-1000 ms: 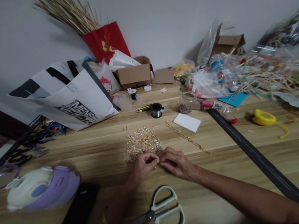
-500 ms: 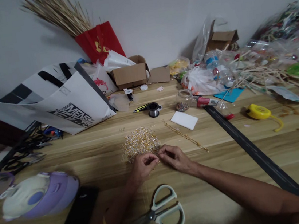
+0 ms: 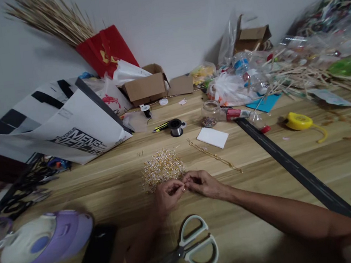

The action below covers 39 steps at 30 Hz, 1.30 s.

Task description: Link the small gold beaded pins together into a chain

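A loose heap of gold and clear beaded strands (image 3: 163,166) lies on the wooden table. At its near edge my left hand (image 3: 168,196) pinches thumb and forefinger together. My right hand (image 3: 204,183) is pinched too, its fingertips meeting those of the left. Whatever sits between the fingertips is too small to name. Toward me lie scissors (image 3: 199,244) with pale handles, blades pointing left. A thin gold chain (image 3: 215,155) stretches across the table beyond my right hand.
Behind the heap are a wire spool (image 3: 176,128), a white card (image 3: 212,138) and a glass jar (image 3: 210,114) of beads. A yellow tape measure (image 3: 298,121) lies right. At left are a paper bag (image 3: 78,131), a purple and white bottle (image 3: 47,239) and a black flat object (image 3: 93,258).
The camera view has turned slightly, so the background sits further left. Both hands stay pinched together at the heap's edge, with the fingertips a little closer.
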Each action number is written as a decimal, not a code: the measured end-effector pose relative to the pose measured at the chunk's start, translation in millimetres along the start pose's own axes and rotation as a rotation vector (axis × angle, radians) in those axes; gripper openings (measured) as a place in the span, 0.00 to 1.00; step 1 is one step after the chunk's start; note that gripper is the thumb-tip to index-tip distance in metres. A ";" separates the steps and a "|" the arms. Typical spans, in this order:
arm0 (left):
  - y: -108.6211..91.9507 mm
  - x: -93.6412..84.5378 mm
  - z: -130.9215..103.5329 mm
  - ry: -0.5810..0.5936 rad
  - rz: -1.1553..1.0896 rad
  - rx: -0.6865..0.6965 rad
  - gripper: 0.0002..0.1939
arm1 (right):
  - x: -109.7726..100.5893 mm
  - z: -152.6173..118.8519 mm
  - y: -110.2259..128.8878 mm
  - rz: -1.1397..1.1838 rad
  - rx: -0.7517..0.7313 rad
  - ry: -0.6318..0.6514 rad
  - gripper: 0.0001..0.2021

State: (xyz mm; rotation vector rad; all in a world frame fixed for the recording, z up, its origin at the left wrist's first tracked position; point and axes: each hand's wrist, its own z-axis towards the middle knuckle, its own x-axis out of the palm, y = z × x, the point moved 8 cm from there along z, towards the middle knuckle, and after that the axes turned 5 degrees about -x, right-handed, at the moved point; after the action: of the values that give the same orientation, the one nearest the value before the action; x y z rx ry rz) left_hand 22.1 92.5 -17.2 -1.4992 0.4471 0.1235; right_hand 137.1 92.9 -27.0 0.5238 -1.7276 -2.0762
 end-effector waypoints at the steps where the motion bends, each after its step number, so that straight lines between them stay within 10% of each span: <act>1: -0.6 -0.5 0.0 -0.007 0.007 0.008 0.04 | -0.4 0.1 -0.1 -0.008 0.008 -0.003 0.14; 39: -3.1 0.2 -1.5 -0.007 0.024 0.049 0.04 | -3.4 1.2 2.9 -0.042 -0.010 -0.023 0.16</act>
State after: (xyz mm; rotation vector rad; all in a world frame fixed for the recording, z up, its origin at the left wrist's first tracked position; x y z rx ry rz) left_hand 23.1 90.8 -14.4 -1.4454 0.4595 0.1355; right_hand 139.6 95.2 -23.8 0.5388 -1.7320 -2.1271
